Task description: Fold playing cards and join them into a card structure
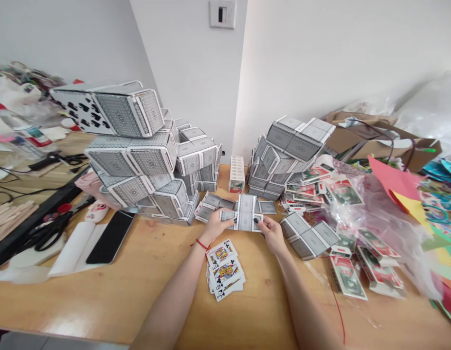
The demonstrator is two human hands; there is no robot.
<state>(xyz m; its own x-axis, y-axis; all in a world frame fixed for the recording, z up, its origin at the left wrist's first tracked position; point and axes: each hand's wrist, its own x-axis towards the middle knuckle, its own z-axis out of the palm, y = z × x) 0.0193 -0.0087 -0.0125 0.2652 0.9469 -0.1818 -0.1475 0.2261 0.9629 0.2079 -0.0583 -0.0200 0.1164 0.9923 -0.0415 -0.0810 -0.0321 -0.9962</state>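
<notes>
Head view: on the wooden table (137, 287), far L at 9 o'clock from the hands, black scissors (46, 233) and a dark phone (110, 236) lying face up on white paper. At 10 o'clock, a tall pile of grey-patterned boxes (137, 155). Centre: left hand (215, 224), red thread at the wrist, pinches the L edge of an unfolded box blank (245, 212); right hand (272, 234) grips its R lower edge. The blank is held low over the table w/ other flat blanks just behind it. At 6 o'clock, between the forearms, a fanned stack of playing cards (225, 271), face up. At 1 o'clock, a second box pile (287, 146). At 3–4 o'clock, banknote-print packs (347, 277) beside a clear plastic bag (374, 209).
</notes>
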